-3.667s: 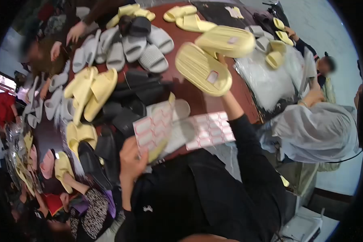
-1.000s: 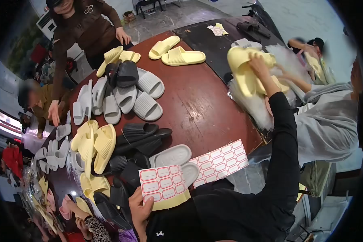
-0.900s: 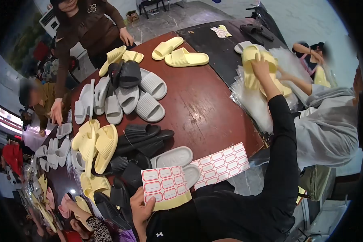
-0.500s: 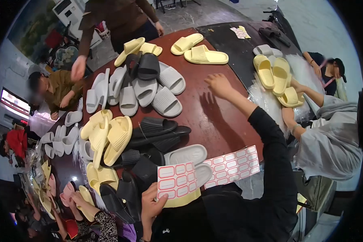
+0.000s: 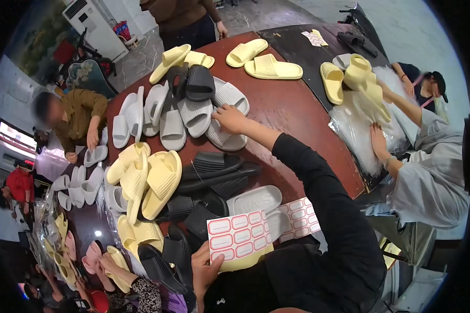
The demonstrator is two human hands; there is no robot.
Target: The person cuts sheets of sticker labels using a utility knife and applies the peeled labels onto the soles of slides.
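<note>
My left hand (image 5: 208, 268) pinches a sheet of white, red-bordered stickers (image 5: 237, 235) with yellow backing, thumb on the front. Another sticker sheet (image 5: 300, 219) lies partly behind it, beside a light grey slipper (image 5: 256, 200). Over the grey pile, my right hand (image 5: 231, 120) reaches between an upper grey slipper (image 5: 230, 95) and a lower grey slipper (image 5: 227, 140). Its fingers are slightly bent and apart; whether they touch a slipper is unclear. A black slipper (image 5: 200, 83) sits on top of this pile. Yellow slippers (image 5: 163, 182) and black slippers (image 5: 209, 172) lie nearer to me.
Yellow slippers (image 5: 274, 69) lie at the far edge of the red-brown table (image 5: 297, 115). To the right, a person in grey (image 5: 428, 182) handles yellow slippers (image 5: 363, 78) above clear plastic bags (image 5: 355, 130). Other people sit along the left side, with pink slippers (image 5: 90, 255) nearby.
My right hand has moved left from over the bare tabletop to the grey slippers. The left hand still holds the sticker sheet. The standing person's arm has drawn back from the table.
</note>
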